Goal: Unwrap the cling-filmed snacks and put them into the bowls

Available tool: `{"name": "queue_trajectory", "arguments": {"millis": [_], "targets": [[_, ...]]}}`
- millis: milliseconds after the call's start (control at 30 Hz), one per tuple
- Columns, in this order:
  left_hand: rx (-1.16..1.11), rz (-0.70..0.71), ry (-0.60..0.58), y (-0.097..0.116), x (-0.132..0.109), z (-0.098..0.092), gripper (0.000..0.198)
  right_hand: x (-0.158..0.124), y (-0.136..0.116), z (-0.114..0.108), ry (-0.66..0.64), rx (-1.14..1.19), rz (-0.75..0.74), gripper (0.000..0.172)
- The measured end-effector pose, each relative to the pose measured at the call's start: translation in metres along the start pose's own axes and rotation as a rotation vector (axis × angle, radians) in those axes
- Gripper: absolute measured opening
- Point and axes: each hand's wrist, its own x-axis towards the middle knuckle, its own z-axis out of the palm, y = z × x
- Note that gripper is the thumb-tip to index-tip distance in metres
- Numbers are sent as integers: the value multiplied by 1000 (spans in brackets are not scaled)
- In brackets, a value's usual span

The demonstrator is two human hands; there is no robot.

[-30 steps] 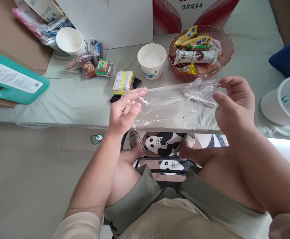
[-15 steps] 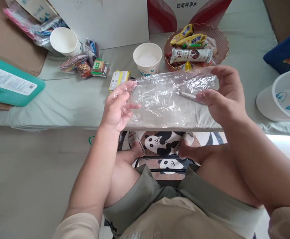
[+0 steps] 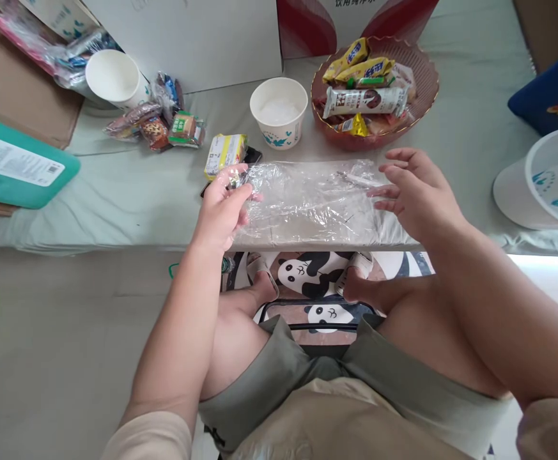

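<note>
A crinkled sheet of clear plastic wrap (image 3: 307, 201) lies flat on the pale green cloth of the low table (image 3: 139, 191), near its front edge. My left hand (image 3: 221, 207) pinches the sheet's left end between thumb and fingers. My right hand (image 3: 415, 191) hovers at the sheet's right end with its fingers spread and nothing in them. Just behind the wrap stand a white paper bowl (image 3: 279, 118) with white contents and a brown scalloped dish (image 3: 422, 80) heaped with wrapped snack bars.
A yellow snack pack (image 3: 224, 153) lies on a dark phone beside my left hand. Further left are small snack packets (image 3: 163, 124), a white cup (image 3: 110, 78) and a teal board (image 3: 15, 169). White bowls (image 3: 554, 176) stand at the right. Boxes line the back.
The wrap was held stretched in the air between both hands; now it has come down flat onto the table. My right hand has let go and opened; the left still grips its end.
</note>
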Motion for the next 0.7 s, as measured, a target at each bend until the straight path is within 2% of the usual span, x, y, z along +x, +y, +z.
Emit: {"name": "queue_trajectory", "arguments": {"millis": [133, 267, 367, 467, 600, 700], "targets": [[-5, -23, 9, -1, 1, 2, 48, -5, 5, -3, 18, -308, -64, 41], [-10, -27, -5, -3, 2, 3, 38, -6, 1, -7, 27, -668, -63, 27], [-29, -39, -18, -4, 4, 4, 29, -10, -5, -6, -35, -827, 16, 21], [-35, -43, 0, -7, 8, 5, 23, -17, -2, 1, -124, -886, 68, 37], [-44, -3, -1, -13, 12, 4, 33, -24, 7, 14, -210, -844, -23, 59], [-84, 5, 6, -15, 14, 3, 41, -24, 5, 15, -219, -772, -44, 58]]}}
